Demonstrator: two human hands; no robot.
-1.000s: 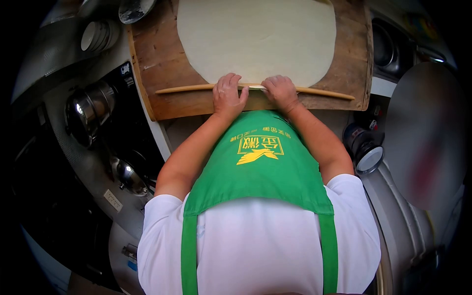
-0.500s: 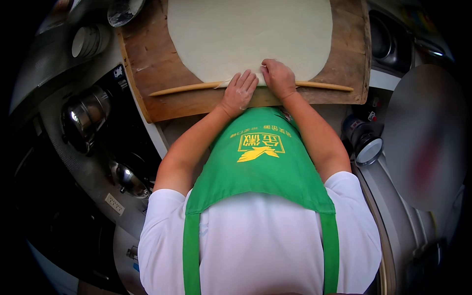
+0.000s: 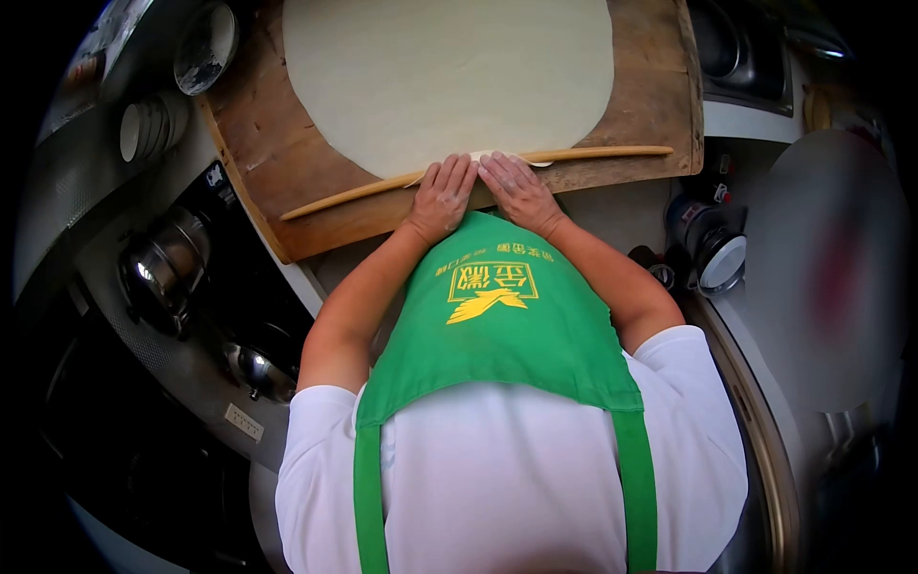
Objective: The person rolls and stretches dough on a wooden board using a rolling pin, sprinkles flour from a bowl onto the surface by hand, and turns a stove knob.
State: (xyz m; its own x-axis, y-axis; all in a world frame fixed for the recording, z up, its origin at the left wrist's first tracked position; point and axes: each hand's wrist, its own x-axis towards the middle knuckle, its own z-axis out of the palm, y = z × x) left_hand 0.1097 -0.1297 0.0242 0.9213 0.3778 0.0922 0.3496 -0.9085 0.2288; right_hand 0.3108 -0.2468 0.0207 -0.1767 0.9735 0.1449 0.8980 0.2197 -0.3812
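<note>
since your right hand (image 3: 521, 194) has flattened beside your left hand (image 3: 442, 196), both grips lie unclenched, fingers extended over the rolling pin (image 3: 612, 152); the dough sheet (image 3: 449, 77) spreads at twelve o'clock, its near edge apparently lapped around the pin, so the wrap seems steadied.

Yellow print stands on the green apron (image 3: 497, 354), mid-frame and upside down in the picture: two large characters in a box, 金徽, with a bird emblem (image 3: 488, 305) just below. A line of smaller yellow characters runs above the box, too small to read surely. A white mark (image 3: 214, 176) on the black panel, left of centre, is illegible.
</note>
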